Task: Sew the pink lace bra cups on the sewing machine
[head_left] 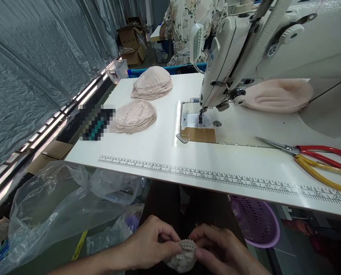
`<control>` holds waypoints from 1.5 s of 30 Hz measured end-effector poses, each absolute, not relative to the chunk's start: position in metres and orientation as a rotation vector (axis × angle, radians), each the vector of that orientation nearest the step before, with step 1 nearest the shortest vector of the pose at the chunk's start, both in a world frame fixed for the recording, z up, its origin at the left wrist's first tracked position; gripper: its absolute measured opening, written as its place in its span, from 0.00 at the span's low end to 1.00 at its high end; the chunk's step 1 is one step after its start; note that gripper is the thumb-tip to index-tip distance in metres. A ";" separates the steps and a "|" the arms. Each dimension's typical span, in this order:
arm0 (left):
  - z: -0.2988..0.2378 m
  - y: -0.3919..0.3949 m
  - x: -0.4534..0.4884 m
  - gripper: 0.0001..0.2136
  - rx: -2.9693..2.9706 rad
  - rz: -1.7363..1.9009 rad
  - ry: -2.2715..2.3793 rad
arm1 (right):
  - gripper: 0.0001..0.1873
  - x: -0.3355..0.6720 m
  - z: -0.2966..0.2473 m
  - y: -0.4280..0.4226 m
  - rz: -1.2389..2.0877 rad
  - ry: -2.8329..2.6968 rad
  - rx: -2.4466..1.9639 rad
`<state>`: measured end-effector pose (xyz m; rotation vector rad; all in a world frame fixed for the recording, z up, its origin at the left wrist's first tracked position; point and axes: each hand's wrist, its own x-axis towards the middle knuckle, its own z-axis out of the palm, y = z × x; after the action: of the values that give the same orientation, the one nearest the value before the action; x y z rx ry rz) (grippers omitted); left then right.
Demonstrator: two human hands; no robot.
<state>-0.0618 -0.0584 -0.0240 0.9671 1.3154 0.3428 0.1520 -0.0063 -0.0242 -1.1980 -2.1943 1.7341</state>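
Note:
Over my lap, below the table's front edge, my left hand (152,242) and my right hand (216,246) pinch a small piece of pale lace fabric (184,256) from both sides. Its scalloped upper edge shows between the fingertips; its lower part is partly hidden by the fingers. On the white sewing table (164,152) lie two stacks of pale pink lace pieces, a nearer stack (136,116) and a farther stack (152,83). The sewing machine (224,65) stands to the right, its needle and presser foot over the metal plate.
Scissors with red and yellow handles (310,154) lie at the table's right. A smooth pink padded piece (277,95) rests behind the machine head. Below are a purple basket (258,221) and clear plastic bags (58,206). A person in a floral garment (184,23) is beyond the table.

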 end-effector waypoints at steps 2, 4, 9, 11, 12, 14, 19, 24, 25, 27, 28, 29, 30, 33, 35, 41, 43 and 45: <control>-0.024 -0.059 -0.063 0.11 0.970 0.337 1.318 | 0.06 0.151 -0.029 -0.007 1.772 -2.244 -1.236; -0.024 -0.059 -0.064 0.10 0.975 0.333 1.315 | 0.03 0.149 -0.033 -0.010 1.759 -2.248 -1.294; -0.023 -0.057 -0.066 0.12 0.913 0.354 1.291 | 0.08 0.147 -0.035 -0.014 1.788 -2.186 -1.290; -0.023 -0.057 -0.065 0.13 0.836 0.379 1.263 | 0.09 0.147 -0.031 -0.013 1.810 -2.190 -1.227; -0.024 -0.058 -0.063 0.14 0.789 0.390 1.231 | 0.10 0.146 -0.029 -0.012 1.812 -2.197 -1.198; -0.026 -0.057 -0.061 0.18 0.743 0.398 1.159 | 0.11 0.145 -0.026 -0.010 1.800 -2.212 -1.156; -0.024 -0.053 -0.057 0.12 0.942 0.306 1.253 | 0.12 0.147 -0.027 -0.008 1.819 -2.223 -1.181; -0.020 -0.050 -0.057 0.14 0.975 0.249 1.316 | 0.09 0.149 -0.030 -0.008 1.828 -2.212 -1.228; -0.021 -0.050 -0.058 0.14 0.972 0.246 1.312 | 0.07 0.148 -0.030 -0.008 1.812 -2.226 -1.234; -0.023 -0.050 -0.059 0.15 0.965 0.248 1.306 | 0.05 0.147 -0.028 -0.009 1.771 -2.265 -1.232; -0.024 -0.051 -0.059 0.16 0.957 0.251 1.302 | 0.05 0.146 -0.027 -0.009 1.747 -2.280 -1.218; -0.024 -0.051 -0.060 0.17 0.943 0.255 1.297 | 0.07 0.146 -0.026 -0.009 1.729 -2.289 -1.195; -0.025 -0.051 -0.061 0.18 0.936 0.259 1.287 | 0.09 0.145 -0.026 -0.009 1.720 -2.290 -1.167; -0.024 -0.052 -0.063 0.22 0.973 0.265 1.258 | 0.13 0.145 -0.025 -0.007 1.753 -2.293 -1.114; -0.022 -0.051 -0.063 0.22 0.999 0.271 1.239 | 0.14 0.145 -0.027 -0.007 1.808 -2.305 -1.132; -0.024 -0.049 -0.056 0.16 0.900 0.269 1.170 | 0.20 0.145 -0.036 -0.008 1.867 -2.242 -1.254; -0.027 -0.050 -0.054 0.12 0.920 0.263 1.224 | 0.22 0.148 -0.036 -0.007 1.868 -2.239 -1.246; -0.028 -0.051 -0.053 0.11 0.907 0.258 1.255 | 0.23 0.152 -0.034 -0.006 1.886 -2.228 -1.239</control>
<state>-0.0534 -0.0514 -0.0281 0.9071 1.2550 0.2581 0.1521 -0.0062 -0.0337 -1.2388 -2.2283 1.8861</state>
